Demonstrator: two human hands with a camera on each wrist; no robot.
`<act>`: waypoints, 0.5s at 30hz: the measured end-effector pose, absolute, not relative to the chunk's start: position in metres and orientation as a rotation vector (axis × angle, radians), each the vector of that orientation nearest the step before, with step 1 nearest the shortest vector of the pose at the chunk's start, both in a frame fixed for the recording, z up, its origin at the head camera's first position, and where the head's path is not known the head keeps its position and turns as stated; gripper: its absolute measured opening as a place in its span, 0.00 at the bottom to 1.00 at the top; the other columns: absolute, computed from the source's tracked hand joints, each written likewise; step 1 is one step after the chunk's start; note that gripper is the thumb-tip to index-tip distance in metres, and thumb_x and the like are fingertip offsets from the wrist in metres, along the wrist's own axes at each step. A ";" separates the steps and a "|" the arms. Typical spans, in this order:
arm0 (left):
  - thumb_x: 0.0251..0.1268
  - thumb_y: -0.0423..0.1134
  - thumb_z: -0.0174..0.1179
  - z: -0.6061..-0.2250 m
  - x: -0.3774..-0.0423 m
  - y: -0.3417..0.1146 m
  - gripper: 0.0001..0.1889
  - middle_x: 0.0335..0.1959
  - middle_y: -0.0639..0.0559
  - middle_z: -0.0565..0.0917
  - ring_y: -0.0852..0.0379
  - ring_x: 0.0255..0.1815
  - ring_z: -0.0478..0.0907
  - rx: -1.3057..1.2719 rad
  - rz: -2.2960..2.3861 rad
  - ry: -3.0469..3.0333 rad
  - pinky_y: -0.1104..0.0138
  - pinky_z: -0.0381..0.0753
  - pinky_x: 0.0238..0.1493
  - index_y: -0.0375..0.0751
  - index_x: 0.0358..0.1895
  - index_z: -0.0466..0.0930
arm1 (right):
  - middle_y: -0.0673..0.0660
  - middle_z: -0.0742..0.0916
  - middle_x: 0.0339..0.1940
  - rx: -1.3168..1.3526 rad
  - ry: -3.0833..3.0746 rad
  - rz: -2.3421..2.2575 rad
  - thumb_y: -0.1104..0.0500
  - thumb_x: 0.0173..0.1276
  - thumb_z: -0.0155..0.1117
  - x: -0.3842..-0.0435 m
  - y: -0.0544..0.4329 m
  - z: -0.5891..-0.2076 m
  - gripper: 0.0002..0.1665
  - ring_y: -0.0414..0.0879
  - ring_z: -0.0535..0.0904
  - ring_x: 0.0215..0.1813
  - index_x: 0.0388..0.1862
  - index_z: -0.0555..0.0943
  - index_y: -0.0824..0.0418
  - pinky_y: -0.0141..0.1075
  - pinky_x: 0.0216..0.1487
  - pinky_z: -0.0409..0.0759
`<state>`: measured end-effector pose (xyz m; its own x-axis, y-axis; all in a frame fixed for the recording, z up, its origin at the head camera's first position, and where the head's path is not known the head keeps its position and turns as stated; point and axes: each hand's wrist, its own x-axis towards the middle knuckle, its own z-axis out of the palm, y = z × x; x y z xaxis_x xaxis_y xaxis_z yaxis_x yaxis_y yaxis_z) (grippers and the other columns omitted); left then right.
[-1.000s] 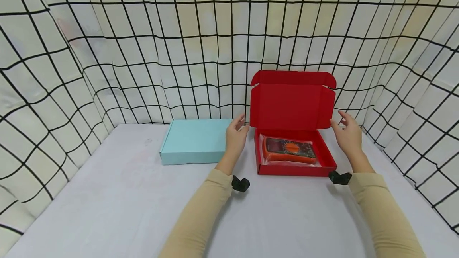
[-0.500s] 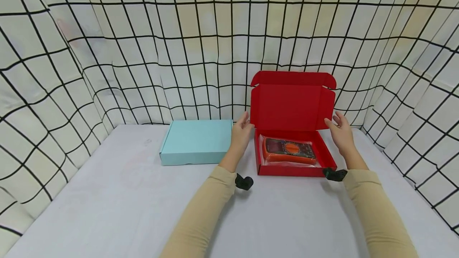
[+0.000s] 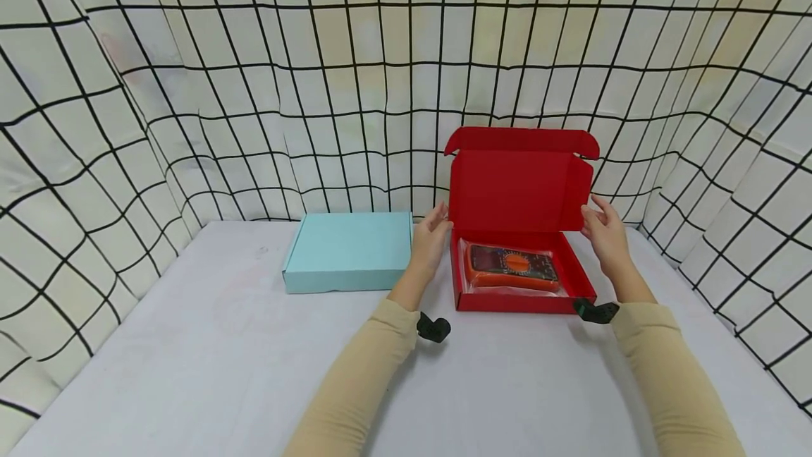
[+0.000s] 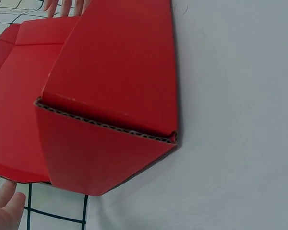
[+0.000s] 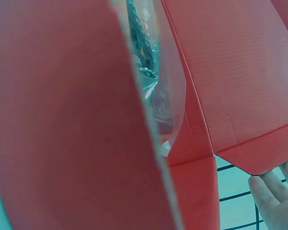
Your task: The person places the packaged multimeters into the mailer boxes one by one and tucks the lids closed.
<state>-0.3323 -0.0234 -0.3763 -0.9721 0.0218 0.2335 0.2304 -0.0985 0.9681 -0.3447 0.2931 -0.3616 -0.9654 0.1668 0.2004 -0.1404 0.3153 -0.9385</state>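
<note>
A red cardboard box (image 3: 525, 304) stands with its lid (image 3: 510, 189) raised upright behind it. Inside lies an orange multimeter (image 3: 515, 265) in clear plastic, with a dark face and an orange dial. My left hand (image 3: 429, 242) is at the lid's lower left edge, its fingers extended against the side flap, which is turned inward. On the opposite side, my right hand (image 3: 607, 242) has its fingertips at the edge of the right flap (image 3: 576, 192). The right wrist view shows those fingertips (image 5: 262, 191) touching the flap's rim. The plastic wrapping (image 5: 170, 105) shows there too.
A closed light blue box (image 3: 349, 249) sits left of the red one, close beside my left forearm. The table has a white cloth (image 3: 222, 358). White walls with a black grid (image 3: 355, 76) enclose the back and sides.
Both hands have moved inward to the lid's sides. The lid's left flap has turned inward, narrowing the lid on that side. The multimeter and the blue box have stayed put.
</note>
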 end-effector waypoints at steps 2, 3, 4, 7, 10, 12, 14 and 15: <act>0.79 0.34 0.47 -0.377 -0.330 -0.023 0.29 0.78 0.41 0.66 0.47 0.78 0.62 -0.294 -2.210 -2.013 0.54 0.62 0.75 0.33 0.79 0.59 | 0.71 0.67 0.77 -0.023 -2.323 1.695 0.46 0.85 0.41 -0.343 0.294 -0.363 0.38 0.60 0.69 0.70 0.85 0.49 0.61 0.42 0.70 0.71; 0.79 0.35 0.47 -0.378 -0.330 -0.024 0.29 0.77 0.41 0.66 0.47 0.78 0.62 -0.299 -2.210 -2.014 0.54 0.62 0.76 0.32 0.79 0.59 | 0.71 0.67 0.77 -0.022 -2.327 1.688 0.46 0.85 0.41 -0.342 0.294 -0.363 0.38 0.60 0.70 0.69 0.85 0.50 0.61 0.40 0.69 0.72; 0.80 0.36 0.46 -0.379 -0.329 -0.024 0.28 0.77 0.41 0.66 0.48 0.78 0.62 -0.299 -2.211 -2.017 0.54 0.61 0.76 0.33 0.79 0.59 | 0.72 0.67 0.76 -0.016 -2.327 1.688 0.46 0.85 0.42 -0.341 0.294 -0.363 0.38 0.60 0.70 0.69 0.85 0.50 0.61 0.40 0.68 0.72; 0.81 0.37 0.45 -0.380 -0.326 -0.024 0.28 0.77 0.41 0.66 0.47 0.78 0.63 -0.315 -2.224 -2.010 0.51 0.61 0.76 0.32 0.79 0.59 | 0.73 0.68 0.75 0.014 -2.330 1.687 0.46 0.85 0.42 -0.340 0.294 -0.364 0.38 0.61 0.70 0.69 0.84 0.51 0.64 0.38 0.67 0.73; 0.81 0.37 0.44 -0.381 -0.325 -0.024 0.28 0.77 0.40 0.66 0.45 0.78 0.62 -0.334 -2.250 -1.997 0.47 0.60 0.75 0.32 0.79 0.59 | 0.72 0.67 0.76 0.047 -2.333 1.706 0.45 0.85 0.42 -0.338 0.294 -0.365 0.39 0.62 0.69 0.70 0.84 0.52 0.66 0.37 0.66 0.73; 0.81 0.38 0.44 -0.382 -0.325 -0.024 0.28 0.77 0.40 0.65 0.44 0.78 0.61 -0.350 -2.272 -1.990 0.47 0.61 0.75 0.31 0.79 0.59 | 0.72 0.66 0.77 0.063 -2.338 1.723 0.45 0.85 0.42 -0.337 0.294 -0.365 0.39 0.63 0.69 0.72 0.83 0.52 0.67 0.37 0.66 0.73; 0.81 0.38 0.44 -0.383 -0.325 -0.024 0.28 0.78 0.40 0.65 0.45 0.78 0.61 -0.365 -2.282 -1.993 0.47 0.61 0.75 0.31 0.79 0.58 | 0.72 0.66 0.78 0.075 -2.341 1.742 0.44 0.85 0.41 -0.335 0.295 -0.365 0.40 0.64 0.68 0.73 0.83 0.52 0.68 0.36 0.65 0.73; 0.82 0.38 0.44 -0.383 -0.324 -0.024 0.28 0.78 0.40 0.65 0.45 0.78 0.61 -0.368 -2.286 -1.996 0.48 0.62 0.75 0.32 0.79 0.58 | 0.72 0.65 0.78 0.077 -2.342 1.753 0.44 0.85 0.41 -0.334 0.295 -0.365 0.40 0.63 0.67 0.74 0.83 0.52 0.68 0.36 0.65 0.73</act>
